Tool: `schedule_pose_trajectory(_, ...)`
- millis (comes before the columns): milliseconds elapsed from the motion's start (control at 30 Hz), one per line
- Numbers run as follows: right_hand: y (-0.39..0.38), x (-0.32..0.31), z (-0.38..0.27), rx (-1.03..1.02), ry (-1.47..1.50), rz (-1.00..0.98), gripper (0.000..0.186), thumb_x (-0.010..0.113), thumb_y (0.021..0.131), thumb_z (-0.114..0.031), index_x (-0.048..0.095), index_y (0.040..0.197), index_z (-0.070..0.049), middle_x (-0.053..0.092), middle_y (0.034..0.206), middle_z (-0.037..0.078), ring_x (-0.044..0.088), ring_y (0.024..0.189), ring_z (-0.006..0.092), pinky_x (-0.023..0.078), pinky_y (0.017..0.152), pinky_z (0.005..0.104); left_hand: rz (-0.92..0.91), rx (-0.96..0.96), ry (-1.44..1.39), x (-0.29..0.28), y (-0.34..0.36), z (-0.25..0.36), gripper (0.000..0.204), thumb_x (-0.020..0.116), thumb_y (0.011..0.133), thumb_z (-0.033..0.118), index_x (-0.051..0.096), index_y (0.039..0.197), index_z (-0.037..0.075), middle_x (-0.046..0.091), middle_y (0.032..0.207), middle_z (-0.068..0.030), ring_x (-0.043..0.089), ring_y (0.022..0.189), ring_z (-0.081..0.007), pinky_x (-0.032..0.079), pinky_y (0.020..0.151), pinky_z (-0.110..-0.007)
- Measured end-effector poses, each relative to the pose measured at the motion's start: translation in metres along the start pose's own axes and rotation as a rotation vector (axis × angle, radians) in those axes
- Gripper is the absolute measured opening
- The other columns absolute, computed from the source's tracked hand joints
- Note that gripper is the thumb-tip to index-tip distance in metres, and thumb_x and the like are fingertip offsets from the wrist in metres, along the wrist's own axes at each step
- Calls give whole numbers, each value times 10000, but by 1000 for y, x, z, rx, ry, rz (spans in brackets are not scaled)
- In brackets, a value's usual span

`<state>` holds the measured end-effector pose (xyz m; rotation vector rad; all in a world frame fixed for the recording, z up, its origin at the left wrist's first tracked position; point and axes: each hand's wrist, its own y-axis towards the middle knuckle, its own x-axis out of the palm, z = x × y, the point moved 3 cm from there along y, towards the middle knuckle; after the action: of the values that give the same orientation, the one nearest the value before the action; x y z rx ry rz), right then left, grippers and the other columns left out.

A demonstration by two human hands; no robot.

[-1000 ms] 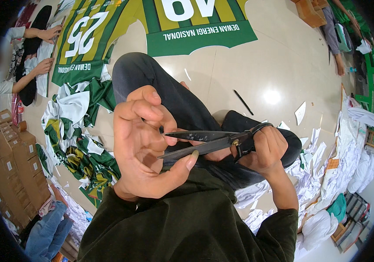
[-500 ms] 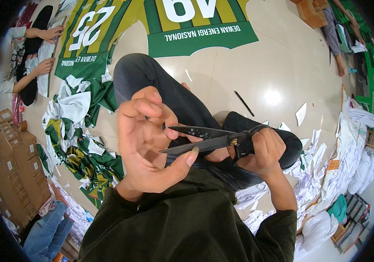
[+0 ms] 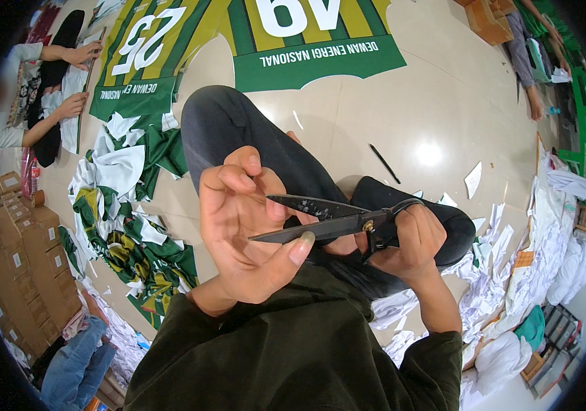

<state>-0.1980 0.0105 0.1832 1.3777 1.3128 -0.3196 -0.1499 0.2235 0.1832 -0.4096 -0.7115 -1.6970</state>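
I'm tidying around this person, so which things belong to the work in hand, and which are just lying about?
In hand:
- scissors, blades apart, handles in right hand
- left hand, thumb at the lower blade

Seemingly just lying about:
- pen
- jersey panels
- green scraps
- boxes
- jeans

The scissors (image 3: 334,228) are near-black, with pale specks on the upper blade (image 3: 310,205) and a brassy pivot screw (image 3: 368,225). I see charcoal trousers (image 3: 252,137) and a dark olive top (image 3: 279,356). Against the beige floor (image 3: 348,123), two jersey panels (image 3: 307,77) show olive-yellow and green stripes, white numerals and green hem bands lettered in white. The scrap heap (image 3: 129,240) mixes green, white and olive-yellow. The pen (image 3: 384,163) is black, the cartons (image 3: 22,253) brown with white labels, the jeans (image 3: 77,370) faded blue, the bunched cloth (image 3: 531,327) teal.
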Motion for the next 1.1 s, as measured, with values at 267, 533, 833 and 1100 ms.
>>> schedule_pose_trajectory(267, -6, 1, -4, 59, -3, -46, 495, 893, 558, -285, 571, 803, 0, 542, 710, 103, 558, 573, 266, 446, 510, 342, 75, 41, -5, 5, -5, -2, 635, 695, 722, -117, 338, 1223, 41, 314, 1242, -127, 501, 966, -111, 589, 864, -322)
schedule_pose_trajectory(533, -4, 4, -10, 107, 19, -45, 489, 891, 550, -257, 572, 806, 12, 552, 723, 113, 568, 588, 276, 460, 524, 347, 214, 125, -17, 13, -14, -10, 531, 682, 782, -77, 347, 1175, 45, 324, 1195, -126, 519, 908, -92, 593, 866, -330)
schedule_pose_trajectory(833, -2, 9, -8, 64, 34, 24, 368, 834, 642, -159, 537, 743, 34, 484, 646, 107, 499, 508, 243, 394, 464, 303, 340, 86, -87, 21, -15, -13, 501, 676, 789, -86, 345, 1137, 56, 337, 1191, -118, 528, 902, -93, 577, 868, -338)
schedule_pose_trajectory(1100, -2, 14, -5, 299, -1, -65, 353, 889, 647, -192, 622, 818, -36, 574, 704, 94, 575, 551, 254, 468, 506, 337, 275, -50, -340, 17, -6, -14, 342, 585, 861, 46, 409, 1155, 43, 391, 1152, -100, 490, 937, -149, 479, 797, -329)
